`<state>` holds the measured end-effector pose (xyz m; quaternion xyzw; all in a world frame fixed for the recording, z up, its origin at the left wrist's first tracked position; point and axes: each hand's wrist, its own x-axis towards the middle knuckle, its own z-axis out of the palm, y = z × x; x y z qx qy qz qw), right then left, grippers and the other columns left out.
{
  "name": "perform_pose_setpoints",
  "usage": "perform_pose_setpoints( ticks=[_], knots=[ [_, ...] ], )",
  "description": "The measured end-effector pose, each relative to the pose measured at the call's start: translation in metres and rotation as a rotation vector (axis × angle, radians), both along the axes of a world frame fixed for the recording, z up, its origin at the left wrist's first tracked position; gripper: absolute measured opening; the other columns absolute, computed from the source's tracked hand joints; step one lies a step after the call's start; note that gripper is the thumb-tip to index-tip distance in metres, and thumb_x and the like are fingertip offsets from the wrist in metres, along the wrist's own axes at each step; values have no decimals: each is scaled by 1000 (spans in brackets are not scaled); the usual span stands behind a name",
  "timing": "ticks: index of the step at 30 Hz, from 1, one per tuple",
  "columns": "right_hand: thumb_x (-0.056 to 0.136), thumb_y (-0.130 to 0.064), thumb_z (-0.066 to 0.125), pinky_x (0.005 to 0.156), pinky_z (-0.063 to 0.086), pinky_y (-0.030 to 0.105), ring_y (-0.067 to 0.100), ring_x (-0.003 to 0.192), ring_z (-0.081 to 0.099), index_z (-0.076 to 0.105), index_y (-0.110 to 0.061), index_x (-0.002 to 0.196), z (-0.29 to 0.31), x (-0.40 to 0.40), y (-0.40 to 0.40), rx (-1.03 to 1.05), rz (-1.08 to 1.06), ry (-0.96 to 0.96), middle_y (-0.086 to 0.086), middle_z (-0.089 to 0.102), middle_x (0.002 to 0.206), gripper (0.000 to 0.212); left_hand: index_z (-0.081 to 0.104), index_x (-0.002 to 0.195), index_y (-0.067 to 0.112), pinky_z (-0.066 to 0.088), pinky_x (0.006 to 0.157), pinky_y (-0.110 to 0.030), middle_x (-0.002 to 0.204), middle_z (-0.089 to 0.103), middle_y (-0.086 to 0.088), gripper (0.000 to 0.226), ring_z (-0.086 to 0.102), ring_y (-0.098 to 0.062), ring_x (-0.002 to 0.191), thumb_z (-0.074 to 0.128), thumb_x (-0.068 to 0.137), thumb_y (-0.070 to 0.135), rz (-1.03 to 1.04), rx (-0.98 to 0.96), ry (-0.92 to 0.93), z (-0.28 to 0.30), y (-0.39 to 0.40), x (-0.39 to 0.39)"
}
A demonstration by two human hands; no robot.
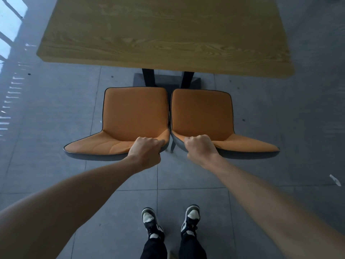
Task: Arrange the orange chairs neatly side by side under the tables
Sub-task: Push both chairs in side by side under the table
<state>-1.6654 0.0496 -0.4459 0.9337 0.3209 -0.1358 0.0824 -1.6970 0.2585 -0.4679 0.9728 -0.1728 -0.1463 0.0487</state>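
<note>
A floor of large grey stone-look tiles (56, 113) ran under everything, with pale striped light falling across it at the left edge. Above it stood a rectangular table with a yellow-brown wood-grain top (164, 34) on a dark twin-post pedestal (149, 77). Two orange upholstered chairs with grey shells and dark piping sat side by side just short of the table's near edge, seats not yet under it: the left orange chair (134, 113) and the right orange chair (201, 113) nearly touched along their inner sides, only a thin dark gap between them. The left hand (147, 152) was curled over the top of the left chair's backrest at its inner corner, gripping it; the right hand (201, 148) was closed the same way on the inner corner of the right chair's backrest. Two feet in black and white trainers (171, 223) stood behind, well apart from the chairs.

The likely trouble lay in the push ahead. Both grips sat at the inner corners, so an uneven shove would probably swing the outer sides wide and spoil the row. The pedestal stood right ahead of the gap, and the front legs, hidden here, might strike it and stop or skew a chair. The seats could also jam edge against edge and pinch the fabric
</note>
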Motion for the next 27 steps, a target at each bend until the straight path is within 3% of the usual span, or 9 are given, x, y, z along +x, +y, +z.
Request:
perform_pose_setpoints(
  ticks=[5, 14, 18, 20, 23, 27],
  knots=[
    [84, -4, 54, 58, 41, 30, 28, 73, 69, 63, -11, 89, 6, 32, 10, -14, 31, -12, 8, 71, 81, 13, 60, 97, 23, 34, 52, -28, 76, 68, 5, 23, 60, -19, 61, 53, 79, 11, -13, 4, -35, 2, 8, 13],
    [85, -5, 55, 56, 39, 28, 25, 66, 67, 63, -12, 83, 5, 36, 4, -32, 3, -23, 7, 71, 76, 11, 62, 101, 24, 38, 50, -27, 77, 69, 6, 29, 62, -18, 60, 50, 78, 12, -32, 27, -32, -1, 9, 16],
    [74, -4, 63, 50, 35, 27, 25, 55, 65, 62, -13, 74, 3, 36, 7, -51, -13, -28, 7, 68, 64, 9, 62, 104, 25, 31, 47, -26, 71, 66, 5, 35, 57, -18, 56, 48, 75, 14, -49, 54, -51, 2, 13, 30],
    [70, -2, 67, 49, 33, 26, 26, 48, 62, 60, -12, 68, 4, 42, 9, -16, -13, -61, 7, 65, 57, 13, 60, 98, 24, 39, 49, -26, 67, 63, 5, 22, 57, -18, 54, 53, 80, 14, -62, 47, -63, 9, 18, 45],
    [78, -6, 63, 52, 35, 27, 25, 56, 65, 62, -13, 76, 5, 45, 10, -40, 14, -41, 6, 67, 65, 7, 62, 84, 27, 48, 49, -26, 60, 59, 8, 5, 54, -13, 49, 60, 88, 24, -50, 21, -125, 23, 28, 71],
    [69, 0, 73, 46, 41, 29, 28, 45, 61, 68, -7, 77, 3, 39, 12, 49, -42, -54, 9, 64, 54, 12, 61, 83, 29, 44, 47, -24, 59, 58, 9, 6, 53, -10, 48, 61, 87, 24, -38, 2, -114, 26, 30, 78]
  ],
)
